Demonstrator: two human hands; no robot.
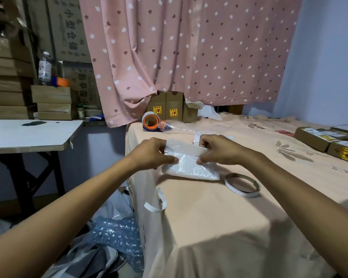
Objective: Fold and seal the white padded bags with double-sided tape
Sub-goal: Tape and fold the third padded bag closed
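A white padded bag point(191, 167) lies near the left edge of the cloth-covered table point(219, 217). Its top flap is bent over toward me. My left hand point(155, 152) pinches the flap's left end, thumb under and fingers on top. My right hand point(215, 150) pinches the flap's right end the same way. A white strip sticks up behind my right hand's fingers. A thin roll of double-sided tape point(242, 185) lies flat on the cloth just right of the bag, touching neither hand.
A packing-tape dispenser with an orange core point(150, 121) and bubble wrap sit at the table's far left, small cardboard boxes point(170, 109) behind them. More labelled boxes point(327, 142) line the right edge. Loose white strips point(155, 205) hang off the table's left side above bubble wrap on the floor.
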